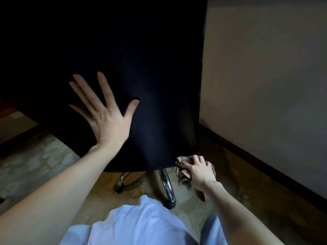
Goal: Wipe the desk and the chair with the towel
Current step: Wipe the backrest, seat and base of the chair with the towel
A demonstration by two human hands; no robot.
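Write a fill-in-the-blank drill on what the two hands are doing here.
1. The left hand rests flat, fingers spread, on the black ____.
2. The right hand grips a bunched brown ____.
3. That hand is at the backrest's lower ____ corner.
Missing: chair; towel; right.

Black chair [150,68]; brown towel [184,174]; chrome legs [167,183]; beige patterned carpet [35,165].

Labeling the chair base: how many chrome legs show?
2: one leg under the middle of the chair, another right of it, near the towel. More may hide behind the chair.
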